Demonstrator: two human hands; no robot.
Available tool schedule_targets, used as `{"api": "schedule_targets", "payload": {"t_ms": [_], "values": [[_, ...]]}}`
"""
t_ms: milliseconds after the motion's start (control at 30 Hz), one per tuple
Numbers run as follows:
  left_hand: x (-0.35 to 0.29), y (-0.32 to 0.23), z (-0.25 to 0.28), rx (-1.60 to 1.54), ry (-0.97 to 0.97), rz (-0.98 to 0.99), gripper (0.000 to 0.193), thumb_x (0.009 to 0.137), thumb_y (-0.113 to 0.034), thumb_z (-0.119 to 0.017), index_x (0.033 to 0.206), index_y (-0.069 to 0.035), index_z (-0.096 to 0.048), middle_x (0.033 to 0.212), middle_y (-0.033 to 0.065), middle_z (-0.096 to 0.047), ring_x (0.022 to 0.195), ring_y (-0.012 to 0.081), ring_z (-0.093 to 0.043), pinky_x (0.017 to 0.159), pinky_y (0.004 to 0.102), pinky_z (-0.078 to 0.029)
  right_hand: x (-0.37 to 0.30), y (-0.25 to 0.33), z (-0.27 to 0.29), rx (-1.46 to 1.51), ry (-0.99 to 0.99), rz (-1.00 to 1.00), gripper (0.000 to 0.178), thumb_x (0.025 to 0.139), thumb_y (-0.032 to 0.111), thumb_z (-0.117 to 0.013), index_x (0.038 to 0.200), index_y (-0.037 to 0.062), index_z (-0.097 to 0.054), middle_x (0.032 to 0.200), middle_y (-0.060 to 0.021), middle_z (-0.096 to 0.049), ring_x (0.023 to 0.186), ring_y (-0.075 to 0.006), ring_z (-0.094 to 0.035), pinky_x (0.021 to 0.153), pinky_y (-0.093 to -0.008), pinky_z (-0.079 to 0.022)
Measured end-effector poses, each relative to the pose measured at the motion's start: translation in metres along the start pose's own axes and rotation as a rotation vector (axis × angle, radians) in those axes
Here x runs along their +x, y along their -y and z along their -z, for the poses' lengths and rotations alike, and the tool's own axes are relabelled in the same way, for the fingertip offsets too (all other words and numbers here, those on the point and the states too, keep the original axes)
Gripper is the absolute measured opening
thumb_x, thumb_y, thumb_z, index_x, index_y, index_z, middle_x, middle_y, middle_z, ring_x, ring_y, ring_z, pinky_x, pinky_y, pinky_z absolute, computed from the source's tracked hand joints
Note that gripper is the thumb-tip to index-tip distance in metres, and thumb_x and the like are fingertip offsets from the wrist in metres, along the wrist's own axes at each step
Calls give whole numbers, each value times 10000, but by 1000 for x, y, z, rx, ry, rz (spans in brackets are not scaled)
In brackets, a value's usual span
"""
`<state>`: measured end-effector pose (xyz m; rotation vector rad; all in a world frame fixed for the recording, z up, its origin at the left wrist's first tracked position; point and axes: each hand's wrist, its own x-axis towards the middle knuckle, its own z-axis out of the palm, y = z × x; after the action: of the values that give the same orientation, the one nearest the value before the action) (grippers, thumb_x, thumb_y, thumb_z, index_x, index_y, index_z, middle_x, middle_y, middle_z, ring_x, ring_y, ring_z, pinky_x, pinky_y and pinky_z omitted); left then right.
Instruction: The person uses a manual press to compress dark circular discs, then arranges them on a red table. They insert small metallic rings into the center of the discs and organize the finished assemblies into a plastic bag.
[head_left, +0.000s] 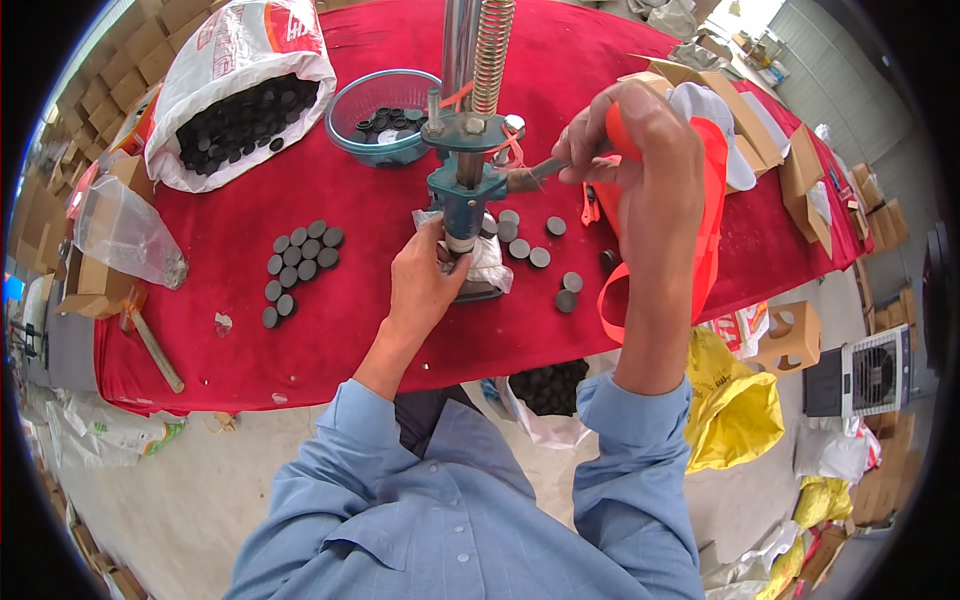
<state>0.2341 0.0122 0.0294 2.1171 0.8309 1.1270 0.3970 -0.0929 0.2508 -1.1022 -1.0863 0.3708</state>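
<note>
A hand press with a dark green body (467,205), a steel column and a coiled spring (493,60) stands at the table's middle. My left hand (420,275) is closed, thumb and fingers around the lower end of the press head, where a whitish ring shows; what they pinch is mostly hidden. A white cloth or bag (490,265) lies beneath. My right hand (640,140) is wrapped around the press's lever (540,172), to the right of the column; an orange-red part shows between its fingers. Several black round caps (518,248) lie just right of the press.
Another group of black caps (308,250) lies left. Behind are a white sack (240,50) of caps and a blue-green basket (345,100). A hammer (155,350) lies near the left edge. Orange straps (712,200) and cardboard boxes (800,185) are right; a yellow sack (735,400) sits below.
</note>
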Motion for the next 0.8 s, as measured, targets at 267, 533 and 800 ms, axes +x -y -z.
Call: {"api": "schedule_targets", "payload": {"t_ms": [267, 533, 800], "values": [[-16, 1, 33, 71, -43, 20, 462, 804, -77, -879, 1230, -21, -707, 1198, 139, -720, 852, 223, -693, 760, 358, -572, -88, -43, 16, 49, 70, 295, 466, 1005, 439, -631, 880, -9, -600, 836, -125, -630, 855, -279, -660, 813, -432, -552], [-79, 74, 163, 818, -303, 131, 344, 909, -113, -762, 1245, -55, -714, 1368, 191, -620, 1235, 400, -560, 1081, 507, -435, -157, -86, 16, 9, 8, 293, 499, 1025, 533, -622, 919, 46, -605, 980, -174, -672, 1142, -389, -637, 962, -518, -516], [-125, 108, 196, 585, -195, 193, 492, 914, -34, -769, 1395, -37, -662, 1222, 151, -673, 1036, 296, -670, 917, 402, -547, -160, -88, 16, 15, 12, 273, 504, 1027, 547, -627, 931, 52, -602, 1015, -171, -681, 1154, -383, -633, 1000, -523, -495]]}}
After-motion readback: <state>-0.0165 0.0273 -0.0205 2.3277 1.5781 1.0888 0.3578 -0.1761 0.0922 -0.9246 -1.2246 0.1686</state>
